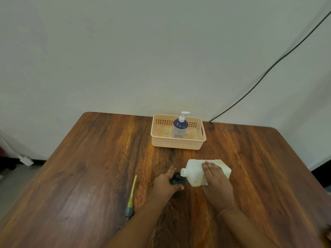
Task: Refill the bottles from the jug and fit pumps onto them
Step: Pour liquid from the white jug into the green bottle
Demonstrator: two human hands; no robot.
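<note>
Wooden table [89, 176] against a pale wall [125, 51], far edge touching it. White jug [197, 171] tipped over near the middle of the table, spout aimed left and down at the mouth of a small dark bottle [176, 179]. Right hand [215, 179] spread flat over the jug's upper side, fingers together, pressing on it rather than wrapped around. Left hand [165, 184] clamped around the dark bottle, fingers hiding most of it, so hard to tell whether upright or tilted. Thin bracelet [226, 210] on the right wrist. Pump with yellow dip tube [131, 196] lying loose toward the near left edge, well apart from the bottle, partly crossed by the left forearm at its lower end. Peach plastic basket [179, 144] near the far edge, holding an upright blue pump bottle [180, 128] with a white pump head. Black cable [268, 68] running down the wall to the far right corner.
</note>
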